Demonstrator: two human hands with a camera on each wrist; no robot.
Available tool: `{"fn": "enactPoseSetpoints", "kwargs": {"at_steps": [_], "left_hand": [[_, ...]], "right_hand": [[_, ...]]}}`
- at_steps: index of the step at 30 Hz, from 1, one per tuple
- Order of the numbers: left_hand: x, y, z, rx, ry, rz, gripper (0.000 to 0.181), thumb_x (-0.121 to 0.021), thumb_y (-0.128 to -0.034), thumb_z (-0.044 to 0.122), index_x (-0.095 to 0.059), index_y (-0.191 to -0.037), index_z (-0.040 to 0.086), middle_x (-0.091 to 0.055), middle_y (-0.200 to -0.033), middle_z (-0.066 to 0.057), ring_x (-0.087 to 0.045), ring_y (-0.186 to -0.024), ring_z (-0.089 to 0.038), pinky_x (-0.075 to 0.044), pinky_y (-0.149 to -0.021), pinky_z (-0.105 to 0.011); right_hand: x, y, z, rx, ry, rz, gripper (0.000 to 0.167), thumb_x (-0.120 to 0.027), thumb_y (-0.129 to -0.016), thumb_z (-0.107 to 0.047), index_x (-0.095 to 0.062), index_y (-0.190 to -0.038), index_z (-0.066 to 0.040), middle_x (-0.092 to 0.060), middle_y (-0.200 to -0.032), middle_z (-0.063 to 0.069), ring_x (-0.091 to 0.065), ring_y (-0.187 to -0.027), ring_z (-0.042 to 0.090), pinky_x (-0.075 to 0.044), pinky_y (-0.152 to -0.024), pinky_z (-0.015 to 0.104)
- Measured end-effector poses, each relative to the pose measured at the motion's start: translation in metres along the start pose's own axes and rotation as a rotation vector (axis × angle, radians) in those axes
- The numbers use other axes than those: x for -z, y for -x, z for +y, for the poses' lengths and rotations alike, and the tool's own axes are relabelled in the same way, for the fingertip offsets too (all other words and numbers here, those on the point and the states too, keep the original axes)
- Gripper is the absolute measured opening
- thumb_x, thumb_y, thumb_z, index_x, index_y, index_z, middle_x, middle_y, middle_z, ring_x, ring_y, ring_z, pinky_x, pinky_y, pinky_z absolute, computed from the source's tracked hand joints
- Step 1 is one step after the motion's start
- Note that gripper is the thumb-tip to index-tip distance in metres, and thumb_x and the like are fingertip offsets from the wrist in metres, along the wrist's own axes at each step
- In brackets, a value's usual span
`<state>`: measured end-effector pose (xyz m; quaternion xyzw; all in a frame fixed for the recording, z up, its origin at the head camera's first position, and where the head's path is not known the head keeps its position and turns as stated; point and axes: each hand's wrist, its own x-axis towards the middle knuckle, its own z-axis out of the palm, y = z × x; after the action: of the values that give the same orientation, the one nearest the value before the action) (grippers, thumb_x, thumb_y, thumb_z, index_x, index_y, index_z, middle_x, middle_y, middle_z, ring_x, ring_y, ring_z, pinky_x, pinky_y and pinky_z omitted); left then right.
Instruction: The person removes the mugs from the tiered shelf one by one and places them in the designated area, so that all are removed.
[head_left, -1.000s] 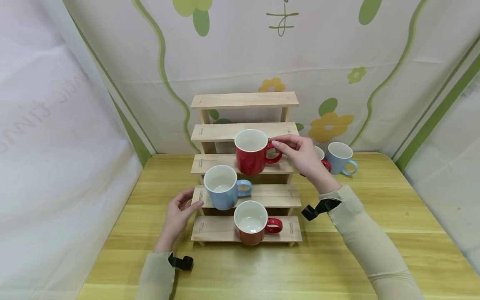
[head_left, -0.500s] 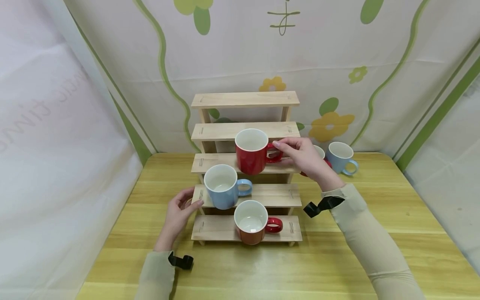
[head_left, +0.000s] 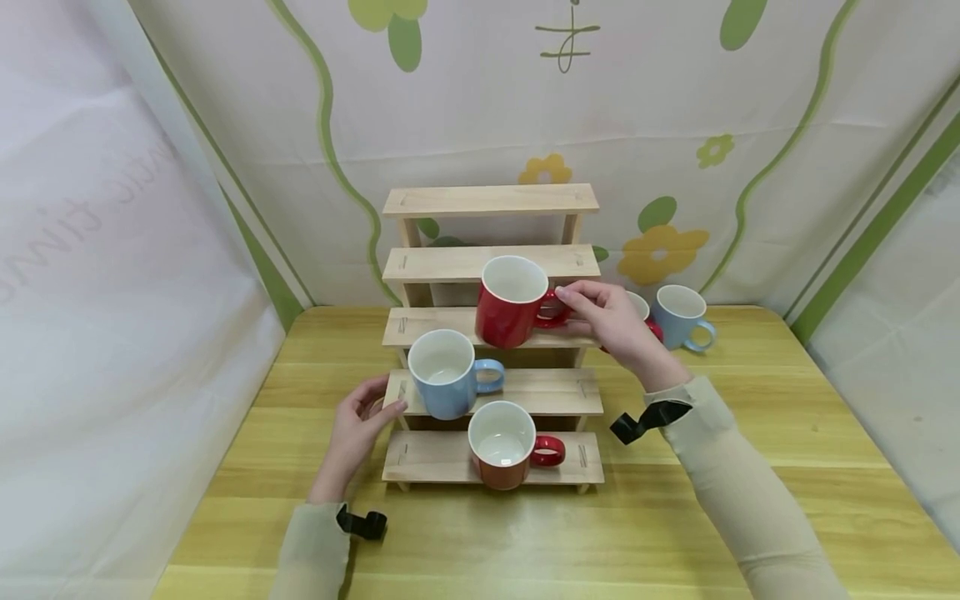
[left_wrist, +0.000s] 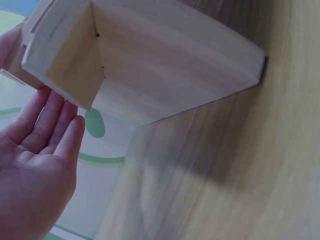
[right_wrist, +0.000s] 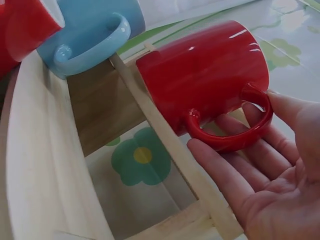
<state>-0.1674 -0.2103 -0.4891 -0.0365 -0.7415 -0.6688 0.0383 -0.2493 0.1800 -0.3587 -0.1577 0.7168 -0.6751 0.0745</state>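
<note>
With the right hand (head_left: pixel 617 327), pinching the handle (right_wrist: pixel 235 142) of a tilted red mug (head_left: pixel 507 317) at the middle tier (head_left: pixel 427 325); with the left hand (head_left: pixel 358 427), thumb (head_left: pixel 393 411) in front, clasping the wooden stand (head_left: pixel 491 201). Farther left, showing faint, hardly legible lettering (head_left: pixel 56 237) on the curtain (head_left: pixel 135 375).

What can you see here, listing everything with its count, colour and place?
Table: 1, yellowish wood grain, beneath
Stepped shelf: 1, pale wood, on table
Upper red mug: 1, red, at third step up
Lower red mug: 1, red, bottom step
Rear red mug: 1, red, on table, partly hidden
Front blue mug: 1, light blue, second step
Rear blue mug: 1, light blue, beside rear red mug
Cloth walls: 3, white with green prints, back and sides
Straps: 2, black, at wrists
Sleeves: 2, beige, forearms
Left grip: 1, bare hand, holding shelf's left end
Right grip: 1, bare hand, pinching upper red mug's handle
</note>
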Motion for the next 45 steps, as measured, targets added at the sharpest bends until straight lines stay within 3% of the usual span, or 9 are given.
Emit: {"fn": "enactPoseSetpoints", "kwargs": {"at_steps": [17, 31, 39, 45], "left_hand": [[-0.001, 0.001, 0.0, -0.003, 0.017, -0.002, 0.051, -0.076, -0.0929, 0.007, -0.054, -0.137, -0.005, -0.056, -0.138, -0.018, -0.052, -0.126, -0.024, -0.045, -0.106, -0.024], [0.0, 0.001, -0.001, -0.007, 0.003, 0.008, 0.051, -0.076, -0.093, 0.008, -0.055, -0.138, -0.004, -0.056, -0.138, -0.017, -0.052, -0.126, -0.022, -0.045, -0.106, -0.025], [0.0, 0.001, -0.001, 0.001, 0.0, 0.004, 0.052, -0.076, -0.0929, 0.009, -0.054, -0.138, -0.004, -0.056, -0.139, -0.017, -0.051, -0.127, -0.024, -0.044, -0.107, -0.026], [0.0, 0.001, 0.0, -0.001, 0.01, -0.001, 0.052, -0.076, -0.0931, 0.009, -0.054, -0.138, -0.004, -0.055, -0.139, -0.017, -0.051, -0.128, -0.024, -0.044, -0.106, -0.023]], "right_hand": [[-0.008, 0.014, 0.007, 0.098, 0.023, 0.079, 0.033, -0.063, -0.104, -0.022, -0.065, -0.114, 0.01, -0.07, -0.111, 0.017, -0.071, -0.1, 0.023, -0.059, -0.085, 0.037], [-0.015, 0.021, 0.007, 0.141, 0.015, 0.135, 0.032, -0.062, -0.104, -0.016, -0.064, -0.116, 0.013, -0.069, -0.112, 0.023, -0.072, -0.096, 0.022, -0.06, -0.084, 0.038], [-0.011, 0.028, 0.006, 0.163, 0.049, 0.19, 0.031, -0.064, -0.103, -0.016, -0.065, -0.115, 0.013, -0.07, -0.109, 0.025, -0.072, -0.093, 0.018, -0.06, -0.081, 0.034], [-0.004, 0.036, 0.0, 0.192, 0.137, 0.241, 0.029, -0.064, -0.103, -0.017, -0.068, -0.11, 0.011, -0.073, -0.101, 0.019, -0.073, -0.085, 0.015, -0.061, -0.075, 0.027]]}}
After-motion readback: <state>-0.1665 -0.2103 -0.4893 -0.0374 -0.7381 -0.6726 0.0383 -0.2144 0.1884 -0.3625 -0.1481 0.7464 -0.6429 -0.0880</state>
